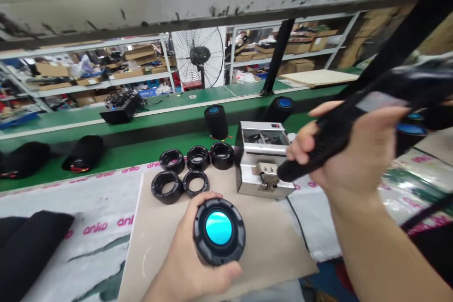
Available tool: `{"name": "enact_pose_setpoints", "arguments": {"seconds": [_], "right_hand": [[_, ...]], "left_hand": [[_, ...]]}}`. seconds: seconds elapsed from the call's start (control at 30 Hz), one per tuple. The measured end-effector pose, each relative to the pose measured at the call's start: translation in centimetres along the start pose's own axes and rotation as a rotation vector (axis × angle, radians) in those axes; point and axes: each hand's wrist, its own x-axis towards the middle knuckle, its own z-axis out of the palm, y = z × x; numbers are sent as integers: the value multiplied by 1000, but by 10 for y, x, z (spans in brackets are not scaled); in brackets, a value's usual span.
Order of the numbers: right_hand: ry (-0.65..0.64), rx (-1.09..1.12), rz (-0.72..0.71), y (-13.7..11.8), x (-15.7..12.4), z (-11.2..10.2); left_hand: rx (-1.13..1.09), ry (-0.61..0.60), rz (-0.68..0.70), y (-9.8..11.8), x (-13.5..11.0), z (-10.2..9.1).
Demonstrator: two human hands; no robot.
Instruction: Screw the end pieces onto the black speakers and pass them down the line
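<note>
My left hand is wrapped round a black cylindrical speaker, its bright cyan round end facing up at me. It rests low over a tan cardboard sheet. My right hand is closed on the grip of a black powered screwdriver, raised to the right, its lower end hanging near a small metal box. Several black plastic rings lie on the cardboard just beyond the speaker.
More black speakers with blue tops stand on the green conveyor behind. Black fabric sleeves lie at the left. A standing fan and shelves of cartons fill the background. A grey overhead beam crosses above.
</note>
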Motion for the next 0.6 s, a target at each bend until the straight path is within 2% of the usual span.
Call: {"name": "enact_pose_setpoints", "arguments": {"seconds": [0.17,0.4,0.5,0.6], "right_hand": [[-81,-12,44,22,-1,5],[-125,-37,118,34,-5,0],[-143,-10,197,25,-7,0],[-124,36,207,-2,-7,6]], "left_hand": [[-105,-139,-100,10,13,23],[-146,-206,-230,15,13,20],[-160,-220,-244,15,13,17],[-141,-203,-231,12,15,17]]}}
